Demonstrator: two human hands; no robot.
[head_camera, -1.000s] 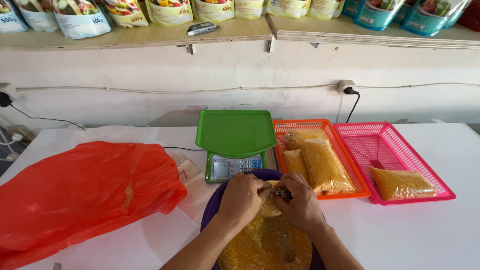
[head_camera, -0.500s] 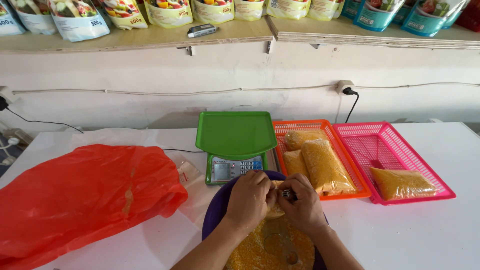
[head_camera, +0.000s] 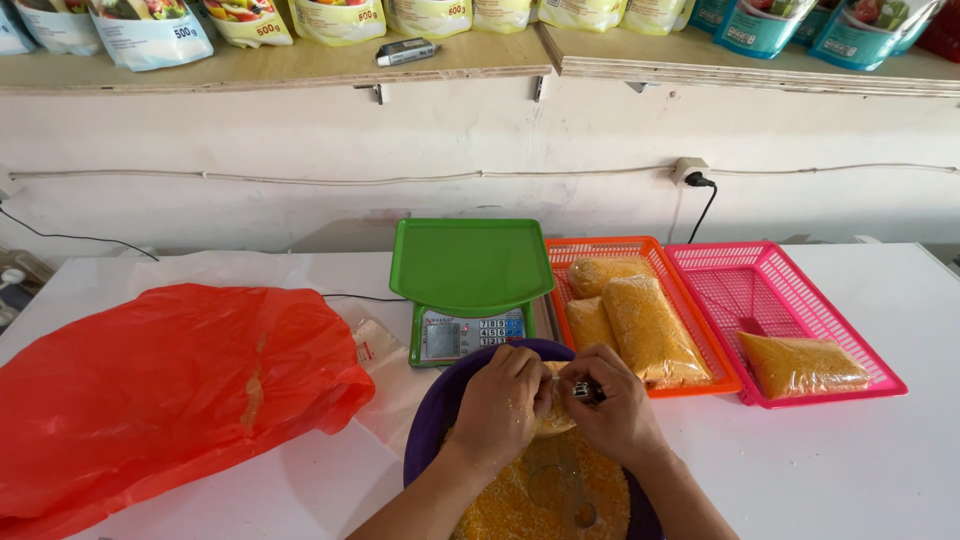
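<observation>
Both hands, left (head_camera: 505, 405) and right (head_camera: 615, 410), pinch one small bag (head_camera: 553, 412) over my bowl (head_camera: 430, 420); three filled bags in orange tray (head_camera: 645, 245), one in pink tray (head_camera: 800, 300).

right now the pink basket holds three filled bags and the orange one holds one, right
No, it's the other way round. The head view shows the pink basket holding one filled bag, while the orange basket holds three, the longest lying in front.
</observation>
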